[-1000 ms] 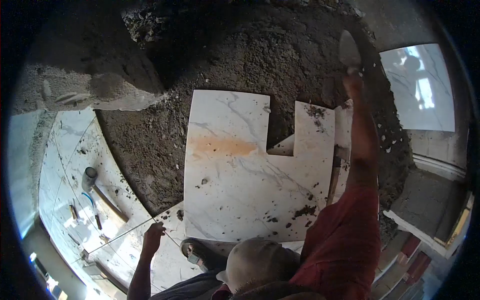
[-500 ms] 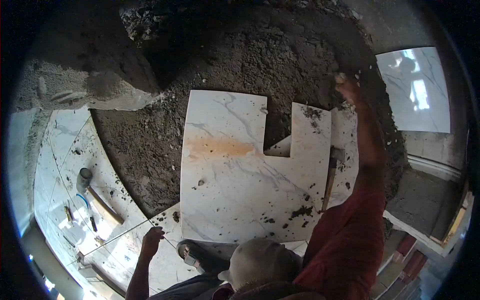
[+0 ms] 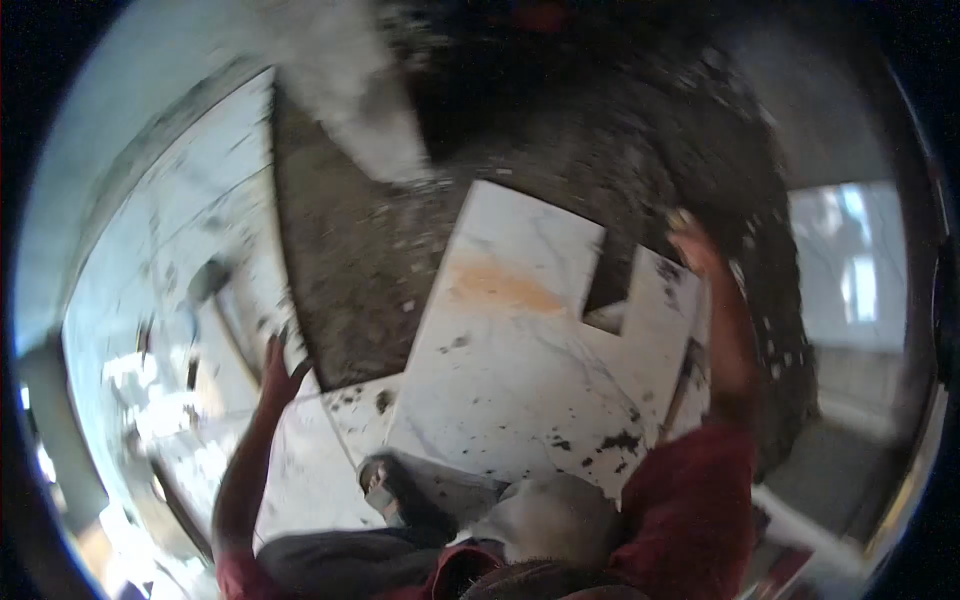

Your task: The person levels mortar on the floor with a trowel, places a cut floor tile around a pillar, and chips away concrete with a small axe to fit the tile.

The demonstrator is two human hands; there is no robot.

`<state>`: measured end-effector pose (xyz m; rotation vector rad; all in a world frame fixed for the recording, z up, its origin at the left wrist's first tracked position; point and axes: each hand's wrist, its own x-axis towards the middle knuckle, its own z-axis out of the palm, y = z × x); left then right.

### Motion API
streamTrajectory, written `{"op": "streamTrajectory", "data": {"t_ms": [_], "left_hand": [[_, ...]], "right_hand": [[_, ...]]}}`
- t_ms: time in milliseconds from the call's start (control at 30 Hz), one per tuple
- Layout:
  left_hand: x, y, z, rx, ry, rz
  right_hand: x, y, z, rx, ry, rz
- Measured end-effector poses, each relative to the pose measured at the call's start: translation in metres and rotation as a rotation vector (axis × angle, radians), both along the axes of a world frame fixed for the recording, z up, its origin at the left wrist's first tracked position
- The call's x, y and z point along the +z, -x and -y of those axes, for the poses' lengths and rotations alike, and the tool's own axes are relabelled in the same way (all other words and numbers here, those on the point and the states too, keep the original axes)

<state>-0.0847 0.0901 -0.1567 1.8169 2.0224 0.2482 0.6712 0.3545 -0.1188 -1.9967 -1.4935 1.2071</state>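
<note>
My left hand [image 3: 283, 368], fingers apart with nothing in them, is over the floor tiles beside the wooden handle of a mallet [image 3: 210, 282]. My right hand [image 3: 692, 243] is near the upper right corner of a large white marble-patterned tile [image 3: 500, 375]. Motion smears its fingers, and I cannot make out whether it holds anything. The tile has a rectangular notch in its upper edge, an orange-brown stain and dark crumbs. Under its right side, part of another white tile and a tool handle [image 3: 683, 385] show.
Rough grey mortar [image 3: 350, 290] surrounds the notched tile's upper side. Laid white tiles [image 3: 215, 190] with small tools on them run down the left. A loose glossy tile [image 3: 850, 265] leans or lies at the right. My sandalled foot [image 3: 385, 485] rests at the tile's lower edge.
The view has turned, so the notched tile appears tilted and shifted right. My left hand has moved up toward the mallet and its fingers have spread. My right hand appears closer to the notched tile.
</note>
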Motion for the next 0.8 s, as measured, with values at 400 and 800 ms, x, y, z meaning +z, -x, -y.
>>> {"op": "streamTrajectory", "data": {"t_ms": [400, 800], "left_hand": [[0.003, -0.003, -0.028, 0.011, 0.411, -0.133], [-0.022, 0.007, -0.017, -0.047, 0.238, -0.141]], "right_hand": [[0.076, 0.252, 0.085, 0.499, 0.534, -0.282], [0.050, 0.422, -0.004, 0.886, 0.227, 0.066]]}}
